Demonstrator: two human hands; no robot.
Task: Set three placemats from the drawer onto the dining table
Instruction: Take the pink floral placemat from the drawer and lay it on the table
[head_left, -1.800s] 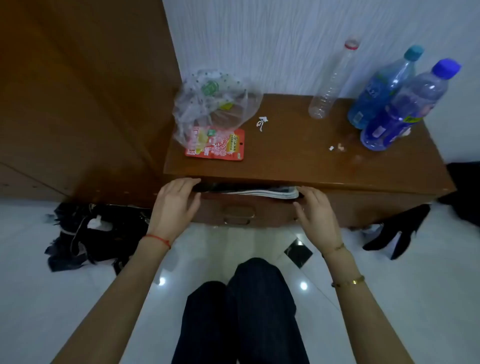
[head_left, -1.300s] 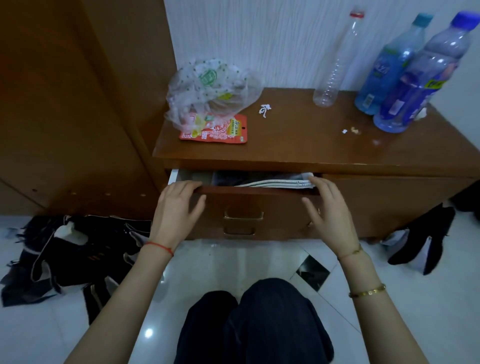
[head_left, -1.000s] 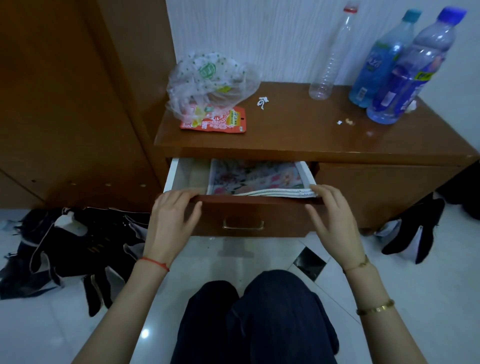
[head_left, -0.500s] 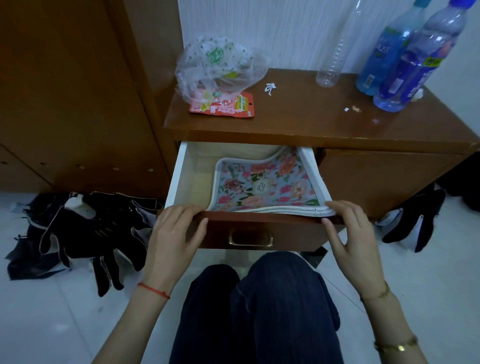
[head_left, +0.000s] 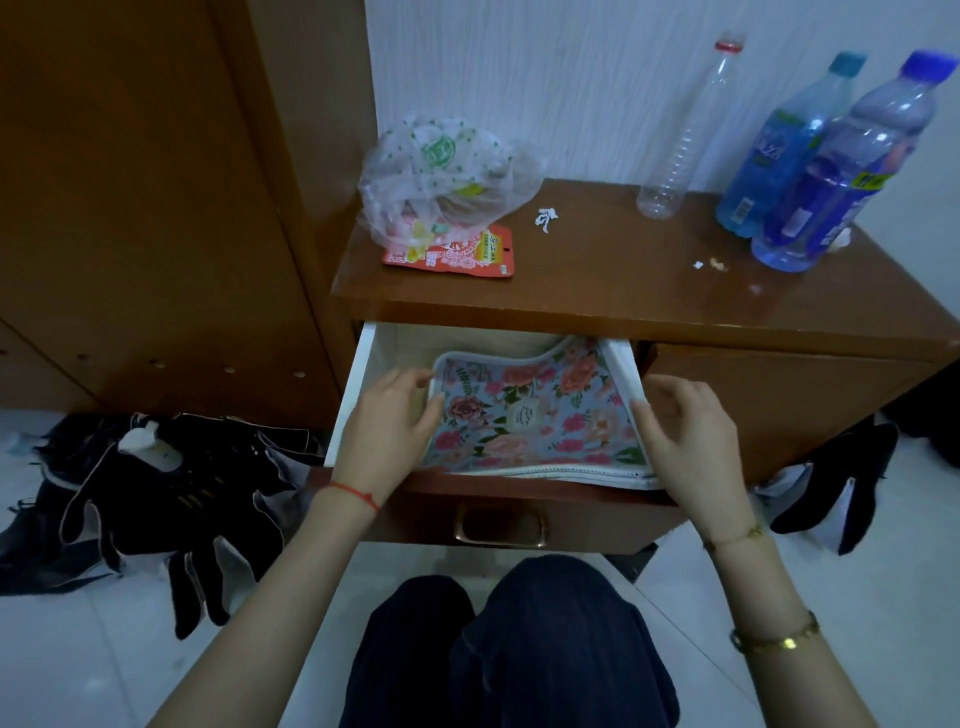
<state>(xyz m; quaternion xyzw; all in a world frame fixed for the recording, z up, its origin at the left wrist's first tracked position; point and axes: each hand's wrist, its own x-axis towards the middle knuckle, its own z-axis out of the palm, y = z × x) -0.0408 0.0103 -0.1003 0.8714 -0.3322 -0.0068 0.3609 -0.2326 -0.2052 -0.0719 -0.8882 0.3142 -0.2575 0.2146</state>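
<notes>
The wooden drawer (head_left: 358, 384) is pulled out. Inside lies a stack of floral placemats (head_left: 524, 415) with white trim, the right side curling up the drawer wall. My left hand (head_left: 387, 426) is inside the drawer and pinches the stack's left edge, thumb on top. My right hand (head_left: 685, 436) hovers at the drawer's right side. Its thumb touches the raised right edge of the placemats and its fingers are loosely curled round nothing.
The cabinet top (head_left: 597, 280) carries a plastic bag (head_left: 441, 176), a red snack packet (head_left: 457, 252), an empty clear bottle (head_left: 680, 145) and two blue bottles (head_left: 831, 166). Dark clothing (head_left: 156, 488) lies on the floor at left, dark shoes (head_left: 841, 483) at right. My knees (head_left: 509, 634) are below the drawer.
Both hands pulled the drawer out by its front edge, uncovering the placemats. They have since left the front edge and moved to the left and right sides of the stack.
</notes>
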